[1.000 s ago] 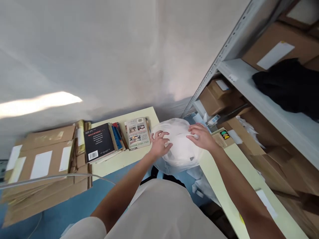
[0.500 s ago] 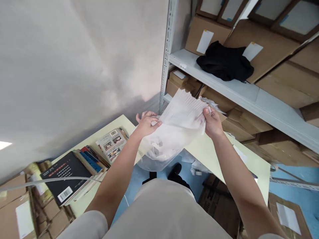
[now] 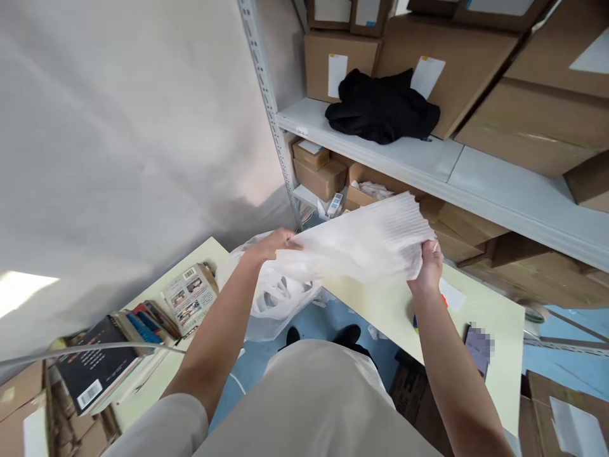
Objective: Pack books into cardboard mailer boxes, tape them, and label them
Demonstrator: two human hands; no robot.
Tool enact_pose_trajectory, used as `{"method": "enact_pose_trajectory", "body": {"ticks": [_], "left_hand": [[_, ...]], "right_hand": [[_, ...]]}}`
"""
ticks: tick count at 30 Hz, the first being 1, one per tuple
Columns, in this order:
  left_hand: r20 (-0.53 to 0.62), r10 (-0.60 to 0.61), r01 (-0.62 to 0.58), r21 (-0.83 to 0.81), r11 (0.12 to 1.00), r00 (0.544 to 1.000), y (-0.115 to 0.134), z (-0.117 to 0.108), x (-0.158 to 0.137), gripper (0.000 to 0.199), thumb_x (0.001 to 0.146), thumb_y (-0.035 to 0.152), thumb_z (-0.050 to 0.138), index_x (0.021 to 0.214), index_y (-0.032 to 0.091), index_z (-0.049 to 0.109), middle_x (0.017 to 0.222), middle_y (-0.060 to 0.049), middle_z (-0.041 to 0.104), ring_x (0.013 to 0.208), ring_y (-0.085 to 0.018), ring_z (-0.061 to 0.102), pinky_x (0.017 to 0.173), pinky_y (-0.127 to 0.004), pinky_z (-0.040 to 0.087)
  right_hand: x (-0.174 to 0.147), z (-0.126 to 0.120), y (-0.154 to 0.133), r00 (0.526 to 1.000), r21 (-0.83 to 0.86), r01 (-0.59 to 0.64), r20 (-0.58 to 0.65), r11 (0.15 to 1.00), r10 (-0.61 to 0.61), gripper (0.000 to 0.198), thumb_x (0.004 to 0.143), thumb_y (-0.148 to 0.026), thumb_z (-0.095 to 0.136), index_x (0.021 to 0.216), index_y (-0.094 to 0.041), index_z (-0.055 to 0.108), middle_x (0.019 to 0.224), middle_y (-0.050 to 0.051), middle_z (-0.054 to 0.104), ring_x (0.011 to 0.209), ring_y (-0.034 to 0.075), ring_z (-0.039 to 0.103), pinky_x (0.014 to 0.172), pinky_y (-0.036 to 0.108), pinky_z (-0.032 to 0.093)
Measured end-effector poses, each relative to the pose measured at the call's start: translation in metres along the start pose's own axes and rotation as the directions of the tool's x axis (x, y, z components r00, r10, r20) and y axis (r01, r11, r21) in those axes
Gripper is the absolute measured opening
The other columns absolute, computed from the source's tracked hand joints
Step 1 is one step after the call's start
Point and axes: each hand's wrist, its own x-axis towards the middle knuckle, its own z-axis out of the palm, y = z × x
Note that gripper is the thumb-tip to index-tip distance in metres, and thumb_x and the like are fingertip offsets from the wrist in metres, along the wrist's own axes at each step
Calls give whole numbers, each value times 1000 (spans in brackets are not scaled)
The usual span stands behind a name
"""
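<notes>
A thin white packing sheet (image 3: 356, 238), finely pleated at its far right end, is stretched above the pale table. My left hand (image 3: 275, 244) grips its left end, fingers closed. At the lower corner of the pleated end, my right hand (image 3: 427, 266) is closed on the edge. Below and partly behind my left hand hangs a translucent white plastic bag (image 3: 280, 320) with white strips inside.
Books (image 3: 190, 298) lie on the left table part, a cable (image 3: 124, 344) crossing in front. A phone (image 3: 477, 349) rests on the right part of the table (image 3: 499, 393). Behind stands a metal shelf (image 3: 361, 143) with cardboard boxes (image 3: 340, 60) and black cloth (image 3: 383, 108).
The sheet is now drawn out longer and flatter. My left hand has closed on its left end; my right hand is lower and farther right. The view has shifted, showing the phone.
</notes>
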Motion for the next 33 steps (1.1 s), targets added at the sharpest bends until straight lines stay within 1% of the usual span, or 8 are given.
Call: {"method": "enact_pose_trajectory", "body": {"ticks": [7,10,14,18,21,25,28,33], "left_hand": [[-154,-39,82,280,957,987,23,75,74,21,80,31,50,92,19,63,86,-6,67,86,-23,62,82,-34,45],[-63,-24,41,284,958,998,21,104,89,39,75,39,61,106,18,58,101,-8,66,94,-23,62,85,-32,45],[167,50,-111,379,919,985,4,137,104,88,47,37,84,124,16,46,120,-12,59,107,-28,57,94,-36,43],[303,71,-223,504,834,950,-17,170,117,107,46,31,85,137,16,31,135,-17,45,121,-33,47,101,-41,38],[310,-4,-205,636,744,951,-26,191,125,107,53,32,83,142,16,25,133,-19,45,119,-35,48,99,-44,38],[220,6,-176,763,622,975,-25,210,129,106,61,30,80,146,14,19,136,-22,43,123,-38,44,101,-51,33],[166,110,-198,799,568,980,-16,223,119,100,69,30,74,148,14,14,150,-24,22,136,-41,23,106,-58,21],[456,205,-480,639,601,866,-25,256,92,93,77,49,62,149,17,13,156,-19,3,142,-39,3,110,-60,8]], "right_hand": [[-30,-124,45,960,-449,-243,-239,860,146,35,72,-52,62,74,-21,47,61,-3,55,58,12,55,57,24,47],[-58,-154,62,949,-548,-312,-219,776,227,33,75,-53,56,80,-22,49,62,1,59,56,16,58,52,27,47],[-81,-177,79,892,-618,-452,-318,643,321,34,80,-50,48,96,-19,51,72,7,64,57,19,62,51,30,48],[-91,-189,92,916,-848,-371,-269,378,297,45,84,-40,41,120,-14,44,96,15,65,69,23,65,56,33,49],[-99,-190,99,934,-942,-236,-152,240,324,48,88,-31,35,130,-9,37,86,14,67,73,27,65,60,36,50],[-110,-181,101,957,-980,-133,-88,147,275,57,89,-26,35,141,-6,23,105,21,63,92,30,63,69,40,52],[-115,-163,100,981,-998,-38,-29,43,191,61,88,-26,39,144,-8,20,129,26,48,117,35,50,86,49,48],[-107,-131,123,952,-998,55,64,39,300,61,88,-26,43,144,-14,23,147,22,29,138,35,22,104,55,31]]}}
